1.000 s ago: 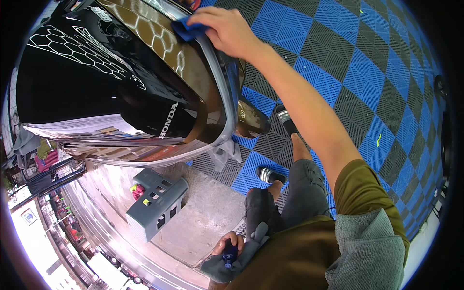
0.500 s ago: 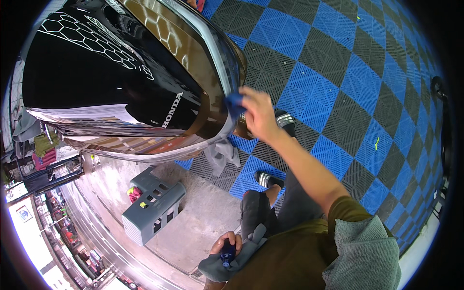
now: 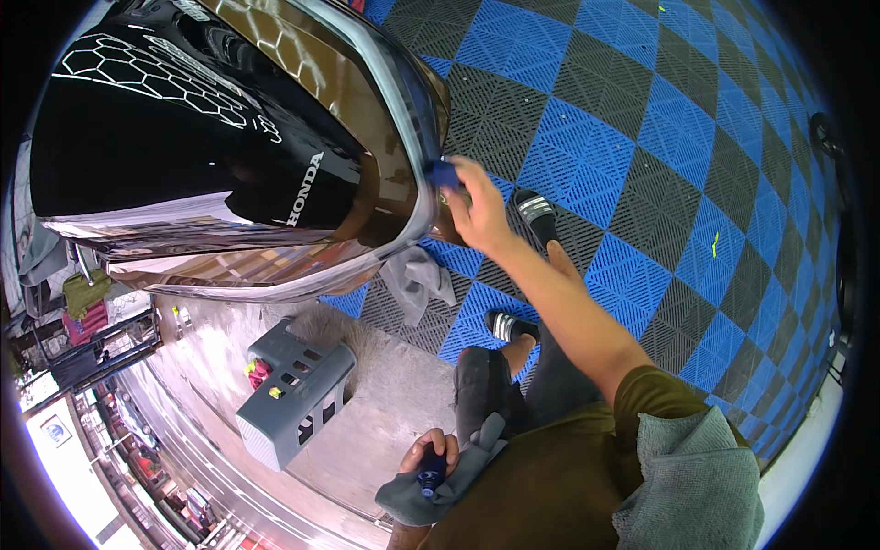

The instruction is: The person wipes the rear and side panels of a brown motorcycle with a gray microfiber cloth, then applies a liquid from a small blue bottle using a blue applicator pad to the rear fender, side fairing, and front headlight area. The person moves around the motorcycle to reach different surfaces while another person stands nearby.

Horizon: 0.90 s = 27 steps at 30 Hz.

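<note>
Right, our right hand is closed around a small blue pad, pinching it flat against the silver edge trim of the glossy black-and-brown vehicle body. The arm is stretched out, probably so the pad sits flush on the curved rim. Our left hand is low by the lap, fingers wrapped around a small dark blue bottle with a grey cloth bunched under it, likely parked there so both stay handy. A second grey rag lies crumpled on the blue-and-grey checker floor tiles just under the panel edge. A grey slotted crate sits on the bare concrete to the left, well apart from the hands. Our feet are in black slides. Another grey towel is draped over the right shoulder.
</note>
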Motion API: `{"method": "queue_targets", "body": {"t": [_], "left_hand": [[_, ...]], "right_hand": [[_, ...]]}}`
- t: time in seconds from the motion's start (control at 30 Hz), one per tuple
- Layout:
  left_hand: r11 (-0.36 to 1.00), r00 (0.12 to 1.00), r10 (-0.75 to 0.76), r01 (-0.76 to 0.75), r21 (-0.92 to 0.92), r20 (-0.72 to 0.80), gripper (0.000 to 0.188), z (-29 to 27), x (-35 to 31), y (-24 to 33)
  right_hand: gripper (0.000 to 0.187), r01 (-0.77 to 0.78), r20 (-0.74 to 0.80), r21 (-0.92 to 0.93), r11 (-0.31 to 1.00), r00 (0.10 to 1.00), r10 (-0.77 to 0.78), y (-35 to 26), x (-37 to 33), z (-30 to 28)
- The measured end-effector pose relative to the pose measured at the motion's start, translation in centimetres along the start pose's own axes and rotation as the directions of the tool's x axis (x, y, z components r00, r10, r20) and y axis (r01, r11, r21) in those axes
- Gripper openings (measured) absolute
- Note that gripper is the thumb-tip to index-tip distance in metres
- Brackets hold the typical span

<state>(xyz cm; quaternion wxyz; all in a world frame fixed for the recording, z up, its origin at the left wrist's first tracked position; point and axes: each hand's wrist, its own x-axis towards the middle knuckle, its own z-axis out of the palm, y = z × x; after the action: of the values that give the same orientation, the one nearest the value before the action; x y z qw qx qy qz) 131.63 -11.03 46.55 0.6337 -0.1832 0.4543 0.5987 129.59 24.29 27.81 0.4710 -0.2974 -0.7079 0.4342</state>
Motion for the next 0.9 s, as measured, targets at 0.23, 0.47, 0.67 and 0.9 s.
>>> {"method": "queue_targets", "body": {"t": [0.23,0.47,0.67,0.9], "left_hand": [[0.999,1.000,0.018,-0.017,0.038,-0.025,0.047,-0.3,-0.4,0.1],[0.999,0.999,0.037,-0.038,0.027,0.035,0.047,-2.3,-0.8,0.1],[0.995,0.997,0.028,-0.035,0.094,0.070,0.050,-4.0,-0.8,-0.1],[0.999,0.998,0.052,-0.052,0.009,0.022,0.046,-5.3,-1.9,-1.2]], "right_hand": [[0.036,0.177,-0.047,-0.029,0.984,0.983,-0.178,3.3,9.0,0.4],[0.032,0.062,-0.072,-0.012,0.998,0.995,-0.062,2.3,4.9,1.1],[0.033,-0.101,0.003,0.156,0.983,0.995,0.101,-0.6,-5.4,1.1],[0.043,0.164,0.020,-0.059,0.985,0.986,-0.163,4.2,8.7,0.6]]}}
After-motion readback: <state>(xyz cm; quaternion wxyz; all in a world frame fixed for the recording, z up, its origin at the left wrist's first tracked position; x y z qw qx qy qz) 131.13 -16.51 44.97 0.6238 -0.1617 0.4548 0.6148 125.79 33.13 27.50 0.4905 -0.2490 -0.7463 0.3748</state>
